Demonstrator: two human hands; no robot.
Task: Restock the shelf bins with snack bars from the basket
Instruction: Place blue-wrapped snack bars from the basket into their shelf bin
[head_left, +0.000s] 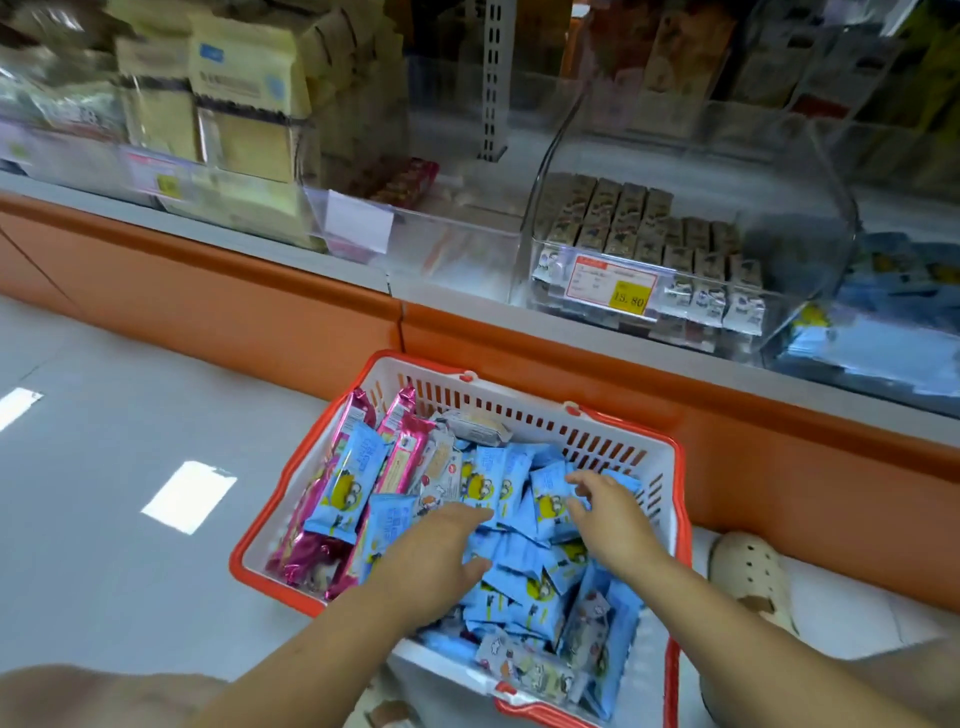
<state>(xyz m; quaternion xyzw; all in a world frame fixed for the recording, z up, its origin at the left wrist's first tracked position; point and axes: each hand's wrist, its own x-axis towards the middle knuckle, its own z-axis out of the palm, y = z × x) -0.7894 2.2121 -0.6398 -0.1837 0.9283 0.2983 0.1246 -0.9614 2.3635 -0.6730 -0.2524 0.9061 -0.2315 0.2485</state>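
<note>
A white basket with a red rim (519, 397) stands on the floor in front of the shelf. It is full of blue snack bars (519, 551), with pink-wrapped bars (402, 449) along its left side. My left hand (436, 561) lies on the pile of blue bars, fingers stretched forward and thumb out. My right hand (610, 517) is further right in the basket, and its curled fingers and thumb pinch the edge of a blue bar (550, 496). On the shelf above stand clear bins: one with brown and white bars (639, 223), one at far right with blue packs (883, 322).
An almost bare clear bin (447, 249) sits left of the price-tagged one, and beige bags (244, 104) fill the shelf's left. An orange plinth (727, 441) runs below the shelf edge. A cream clog on my foot (748, 577) is right of the basket; grey floor (104, 493) lies to the left.
</note>
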